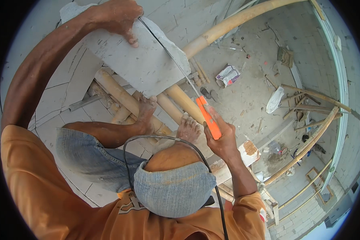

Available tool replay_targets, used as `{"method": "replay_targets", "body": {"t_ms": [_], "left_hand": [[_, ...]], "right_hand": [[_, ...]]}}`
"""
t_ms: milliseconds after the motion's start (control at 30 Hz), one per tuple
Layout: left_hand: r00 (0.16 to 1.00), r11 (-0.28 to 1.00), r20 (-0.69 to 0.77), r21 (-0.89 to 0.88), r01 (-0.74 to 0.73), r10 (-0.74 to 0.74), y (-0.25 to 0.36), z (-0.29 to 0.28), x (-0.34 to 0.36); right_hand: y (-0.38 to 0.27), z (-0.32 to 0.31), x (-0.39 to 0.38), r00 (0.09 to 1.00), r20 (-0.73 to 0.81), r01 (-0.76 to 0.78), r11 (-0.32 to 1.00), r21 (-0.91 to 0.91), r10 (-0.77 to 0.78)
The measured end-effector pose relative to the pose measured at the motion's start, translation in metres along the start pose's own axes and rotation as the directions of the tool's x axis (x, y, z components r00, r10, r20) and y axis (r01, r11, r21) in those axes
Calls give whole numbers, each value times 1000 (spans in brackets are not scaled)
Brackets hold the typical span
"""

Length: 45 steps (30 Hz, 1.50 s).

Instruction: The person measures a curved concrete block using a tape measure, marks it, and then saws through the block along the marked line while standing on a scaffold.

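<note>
A pale grey lightweight concrete block (pixel 136 66) with rough, broken edges lies tilted over the bamboo poles. My left hand (pixel 118 18) presses on its far part, fingers bent over it and thumb spread on its face. My right hand (pixel 223 138) is wrapped round the orange handle (pixel 209 118) of a handsaw. The thin saw blade (pixel 168 52), seen nearly edge-on, runs from the handle across the block, its far end beside my left fingers. How deep the blade sits in the block cannot be made out. My bare feet (pixel 188 128) rest on the bamboo close to the block.
Thick bamboo poles (pixel 180 100) lie under my feet, high above a littered floor (pixel 244 108). Another bamboo pole (pixel 236 20) crosses beyond the block. A black cable (pixel 164 137) loops over my knee. Below lie a printed sack (pixel 228 76), a white sack (pixel 275 100) and loose poles (pixel 320 132).
</note>
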State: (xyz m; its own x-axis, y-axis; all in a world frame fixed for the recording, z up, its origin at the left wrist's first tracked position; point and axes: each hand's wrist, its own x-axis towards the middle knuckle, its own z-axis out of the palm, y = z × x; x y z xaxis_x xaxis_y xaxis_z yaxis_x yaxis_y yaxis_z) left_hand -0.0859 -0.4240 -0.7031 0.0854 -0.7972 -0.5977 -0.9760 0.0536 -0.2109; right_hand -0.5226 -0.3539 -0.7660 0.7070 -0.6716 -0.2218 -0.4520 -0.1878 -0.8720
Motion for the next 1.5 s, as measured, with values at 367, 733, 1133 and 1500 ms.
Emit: {"method": "replay_targets", "body": {"t_ms": [367,733,1133,1500], "left_hand": [[995,994,-94,-106,-38,28,-34,8,-2],[993,998,-109,33,-50,53,-2,-9,8],[996,998,74,-38,58,-55,20,-10,27],[983,996,182,-90,7,10,33,-14,19]], "right_hand": [[21,-13,-45,998,69,-18,999,35,16],[14,14,19,996,76,40,999,15,-41],[27,37,21,987,-110,117,993,-34,-120],[3,11,19,999,32,-8,999,-32,9]]}}
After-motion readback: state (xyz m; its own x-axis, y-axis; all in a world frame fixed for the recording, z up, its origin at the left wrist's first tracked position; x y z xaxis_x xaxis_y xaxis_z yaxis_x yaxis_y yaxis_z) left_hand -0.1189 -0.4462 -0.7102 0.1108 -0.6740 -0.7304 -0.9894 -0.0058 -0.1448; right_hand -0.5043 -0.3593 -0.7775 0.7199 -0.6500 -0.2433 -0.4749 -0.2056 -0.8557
